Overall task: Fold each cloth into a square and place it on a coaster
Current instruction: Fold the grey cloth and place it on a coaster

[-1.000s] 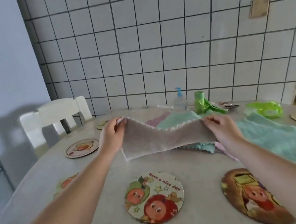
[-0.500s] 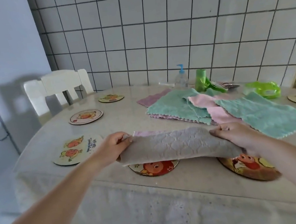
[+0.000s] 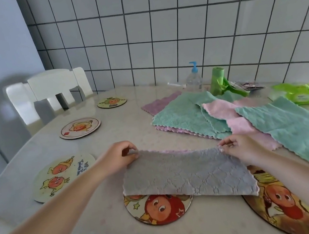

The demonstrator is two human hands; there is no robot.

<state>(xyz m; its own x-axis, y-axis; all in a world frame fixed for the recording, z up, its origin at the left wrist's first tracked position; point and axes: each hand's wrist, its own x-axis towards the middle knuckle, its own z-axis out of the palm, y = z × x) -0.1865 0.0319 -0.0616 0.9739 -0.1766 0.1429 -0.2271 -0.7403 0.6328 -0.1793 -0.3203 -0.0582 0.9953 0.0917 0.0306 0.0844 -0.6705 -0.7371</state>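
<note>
A grey cloth [image 3: 187,174] with a pink underside lies folded over on the table, covering the far half of a round cartoon coaster [image 3: 160,209]. My left hand [image 3: 118,157] pinches its far left corner. My right hand [image 3: 239,147] pinches its far right corner. The cloth's near right corner overlaps a larger round coaster [image 3: 281,208]. A pile of unfolded teal, pink and lilac cloths [image 3: 220,118] lies spread at the back right.
Three more round coasters sit on the left: one near [image 3: 62,177], one further back [image 3: 80,127], one at the far edge [image 3: 112,102]. A white chair [image 3: 48,93], a sanitiser bottle [image 3: 193,79], a green bag roll [image 3: 220,83] and a green wipes pack [image 3: 295,93] stand behind.
Both hands brought the grey cloth down from mid-air toward me and laid it on the table over the near coaster, its far edge now folded over.
</note>
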